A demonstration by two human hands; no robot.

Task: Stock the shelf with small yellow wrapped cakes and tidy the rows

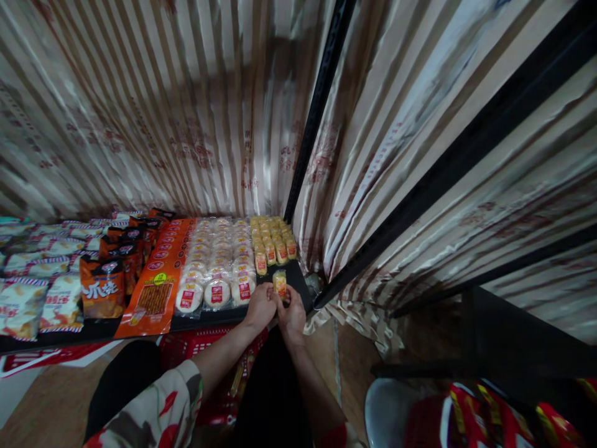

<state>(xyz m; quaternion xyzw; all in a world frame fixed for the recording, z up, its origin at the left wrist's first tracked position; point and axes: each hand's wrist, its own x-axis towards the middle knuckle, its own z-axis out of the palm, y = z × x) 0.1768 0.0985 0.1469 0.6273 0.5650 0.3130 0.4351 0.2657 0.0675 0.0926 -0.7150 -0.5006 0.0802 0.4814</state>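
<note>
Right at the corner, pinched a small yellow packet (280, 284) with both hands together! Brought the left hand (261, 309) in at the lower left of the wrapper with bent, bunched fingers, and curled the right hand (292, 313) around the lower right. Grasped it upright, with its printed front showing and its top end poking out above the fingertips. Held it at the bare right end of the black shelf (299, 280), just in front of the neat rows of yellow packets (271, 239), and could not tell from this angle whether lifted clear of the surface or resting on it. To the left, saw round crackers (217, 294) in clear wrap, lined up in three columns; then, tight beside them, a long run of orange stick-snack packs (161, 295). Farther along, spotted orange-and-black bags (103, 292) one behind another, and white bags (63, 302) crowding the far left. Reached in from a patterned sleeve (163, 404), over a red basket (200, 342) below the shelf edge. Behind it all, met a wall of pleated curtain (209, 93), crossed by a black post (321, 93). Down low, caught tiled floor (357, 348) and dim red-and-yellow packages (506, 417).
</note>
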